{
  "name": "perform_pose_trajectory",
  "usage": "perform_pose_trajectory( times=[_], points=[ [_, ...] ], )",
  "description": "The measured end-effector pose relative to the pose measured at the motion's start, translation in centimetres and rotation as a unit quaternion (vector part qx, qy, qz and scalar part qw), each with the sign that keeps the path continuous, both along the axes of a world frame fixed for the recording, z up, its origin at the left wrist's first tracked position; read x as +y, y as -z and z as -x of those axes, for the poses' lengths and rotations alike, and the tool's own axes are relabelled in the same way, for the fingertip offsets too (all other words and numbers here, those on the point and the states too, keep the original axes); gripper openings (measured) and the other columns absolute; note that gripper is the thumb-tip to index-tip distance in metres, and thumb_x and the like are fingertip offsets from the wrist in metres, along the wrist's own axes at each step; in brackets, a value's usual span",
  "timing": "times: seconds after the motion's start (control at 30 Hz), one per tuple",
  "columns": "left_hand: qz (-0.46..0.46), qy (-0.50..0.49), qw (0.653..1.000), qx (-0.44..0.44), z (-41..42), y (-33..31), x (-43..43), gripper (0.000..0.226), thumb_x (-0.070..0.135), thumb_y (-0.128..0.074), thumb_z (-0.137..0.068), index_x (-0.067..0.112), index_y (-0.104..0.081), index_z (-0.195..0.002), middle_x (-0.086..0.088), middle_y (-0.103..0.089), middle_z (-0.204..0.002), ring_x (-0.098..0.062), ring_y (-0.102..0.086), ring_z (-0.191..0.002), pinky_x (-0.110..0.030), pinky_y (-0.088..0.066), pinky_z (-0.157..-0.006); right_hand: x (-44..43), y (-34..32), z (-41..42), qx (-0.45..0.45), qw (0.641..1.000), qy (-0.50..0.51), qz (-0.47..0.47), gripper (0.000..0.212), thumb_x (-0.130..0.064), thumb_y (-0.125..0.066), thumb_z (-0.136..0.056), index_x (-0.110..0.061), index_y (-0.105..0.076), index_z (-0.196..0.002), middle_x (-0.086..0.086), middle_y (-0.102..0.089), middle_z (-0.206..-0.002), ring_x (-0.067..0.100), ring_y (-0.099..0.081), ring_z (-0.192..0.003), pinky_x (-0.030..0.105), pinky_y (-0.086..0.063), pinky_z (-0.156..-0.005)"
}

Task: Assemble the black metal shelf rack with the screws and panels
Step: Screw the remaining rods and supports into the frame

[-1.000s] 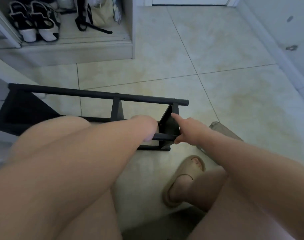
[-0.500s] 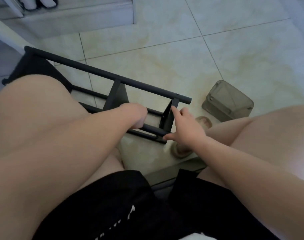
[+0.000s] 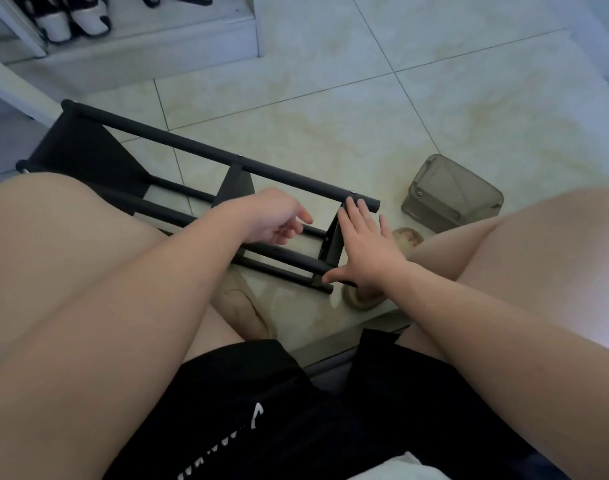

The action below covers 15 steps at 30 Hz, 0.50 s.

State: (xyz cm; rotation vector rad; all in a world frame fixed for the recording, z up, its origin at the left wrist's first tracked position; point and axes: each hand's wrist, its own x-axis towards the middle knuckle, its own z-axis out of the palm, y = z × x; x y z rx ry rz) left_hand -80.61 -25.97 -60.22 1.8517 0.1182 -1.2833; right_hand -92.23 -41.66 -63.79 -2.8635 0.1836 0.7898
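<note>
Two hands work at one end of the black rack (image 3: 226,158), which lies sideways on the tiled floor (image 3: 330,116). Right hand (image 3: 368,254) presses flat against the end panel (image 3: 332,244); left hand (image 3: 271,220) hovers relaxed, empty. Likely stiff and light; grasp the rails (image 3: 285,258).

Left hand (image 3: 273,220) hangs loosely curled; right hand (image 3: 367,251) lies flat, fingers spread.

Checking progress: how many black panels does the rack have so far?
3: far-end panel, middle panel, near-end panel touched by the right hand. The thigh may hide more.
</note>
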Motion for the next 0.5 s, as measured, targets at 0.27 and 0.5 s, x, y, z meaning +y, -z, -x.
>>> perform_pose_trajectory(
  times=[0.27,0.5],
  points=[
    [0.182,-0.081,0.971,0.130,-0.7,-1.3,1.0,0.044,-0.018,-0.028,-0.093,0.006,-0.064,-0.102,-0.010,-0.075,-0.091,-0.017,-0.074,-0.081,-0.027,-0.059,-0.069,0.1,-0.2,-0.1,-0.001,0.999,0.009,-0.041,0.141,-0.065,-0.081,-0.072,-0.008,0.012,-0.160,0.008,0.027,-0.167,0.024,0.018,-0.156,0.048,0.000,-0.127],
    [0.198,-0.086,0.967,0.131,-0.7,-1.3,1.0,0.018,-0.004,-0.046,-0.101,0.005,-0.060,-0.108,-0.015,-0.076,-0.100,-0.020,-0.075,-0.093,-0.025,-0.060,-0.068,0.1,0.0,0.0,-0.001,0.999,0.012,-0.044,0.140,-0.065,-0.080,-0.072,-0.008,0.013,-0.160,0.007,0.028,-0.167,0.023,0.018,-0.156,0.048,-0.001,-0.127]
  ],
)
